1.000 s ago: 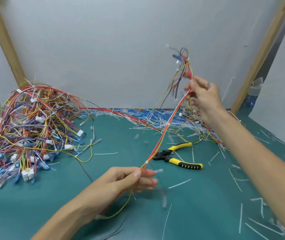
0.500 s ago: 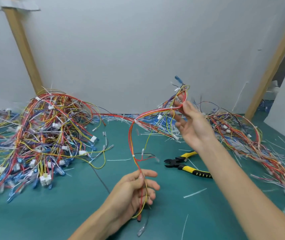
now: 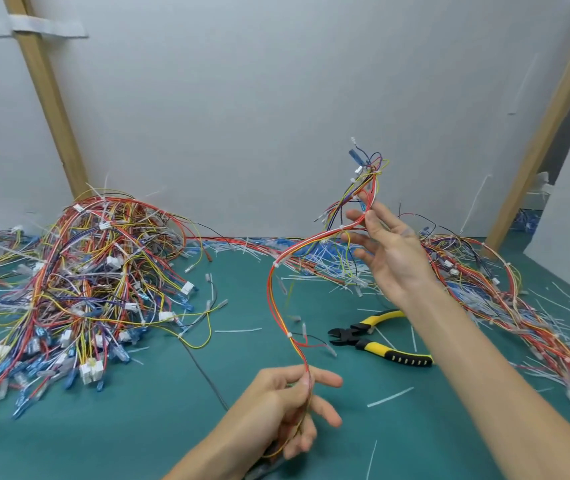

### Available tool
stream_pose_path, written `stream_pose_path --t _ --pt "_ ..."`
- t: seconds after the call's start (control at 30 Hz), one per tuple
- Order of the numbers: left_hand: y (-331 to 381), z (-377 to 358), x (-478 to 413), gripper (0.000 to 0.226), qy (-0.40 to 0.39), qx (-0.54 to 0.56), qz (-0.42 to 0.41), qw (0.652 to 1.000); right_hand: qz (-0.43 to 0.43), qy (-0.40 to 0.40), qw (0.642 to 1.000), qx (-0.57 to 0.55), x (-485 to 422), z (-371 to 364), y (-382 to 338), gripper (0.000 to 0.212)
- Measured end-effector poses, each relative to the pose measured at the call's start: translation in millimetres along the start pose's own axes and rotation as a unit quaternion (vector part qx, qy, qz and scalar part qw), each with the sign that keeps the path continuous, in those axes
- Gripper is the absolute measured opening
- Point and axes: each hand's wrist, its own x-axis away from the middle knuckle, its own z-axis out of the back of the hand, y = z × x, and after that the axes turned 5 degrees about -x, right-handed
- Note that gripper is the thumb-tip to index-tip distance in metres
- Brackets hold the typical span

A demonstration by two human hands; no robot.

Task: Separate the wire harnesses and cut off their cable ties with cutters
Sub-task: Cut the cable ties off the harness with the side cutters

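Spanning frame centre, the harness (image 3: 274,265) is pinched lightly by fingers of left hand (image 3: 287,407) and right hand (image 3: 391,258), so slippage into the tangle (image 3: 477,271) on the tabletop (image 3: 415,427) is risked.

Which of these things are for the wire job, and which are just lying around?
For the job: held harness, in left hand and right hand; cutters; tangled harness pile.
Lying about: cut tie scraps; wooden post; tape.
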Motion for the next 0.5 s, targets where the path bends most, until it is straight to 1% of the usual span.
stream_pose_path --t 0.07,0.1,0.13,0.17,0.2,0.23,0.27,0.33,0.43,0.5 --pt "1 -5 3 0.030 -0.006 -0.050 -0.003 0.999 0.016 0.012 1.000 0.018 -3 2 -7 0.027" --pt "-1 -8 5 0.029 0.016 -0.099 -0.020 0.995 0.022 0.021 0.999 0.025 -4 4 -11 0.027" --pt "-6 -11 6 0.028 0.065 -0.189 -0.057 0.978 0.027 0.033 0.999 0.031 -7 7 -16 0.027" --pt "-12 -14 7 0.027 0.120 -0.303 -0.108 0.939 0.031 0.046 0.998 0.035 -9 10 -22 0.029" --pt "-16 -18 9 0.025 0.165 -0.400 -0.152 0.888 0.036 0.055 0.997 0.041 -12 13 -29 0.030" --pt "-16 -24 12 0.023 0.189 -0.441 -0.172 0.860 0.042 0.060 0.996 0.054 -16 17 -36 0.032" --pt "-13 -31 15 0.024 0.191 -0.434 -0.179 0.862 0.051 0.062 0.994 0.074 -19 21 -44 0.033" --pt "-13 -41 14 0.031 0.191 -0.400 -0.189 0.876 0.074 0.069 0.987 0.121 -26 28 -58 0.033" --pt "-12 -68 12 0.040 0.209 -0.380 -0.158 0.887 0.114 0.083 0.969 0.205 -38 37 -82 0.021" --pt "-12 -92 7 0.061 0.191 -0.372 -0.130 0.899 0.139 0.084 0.950 0.268 -50 44 -99 0.019"
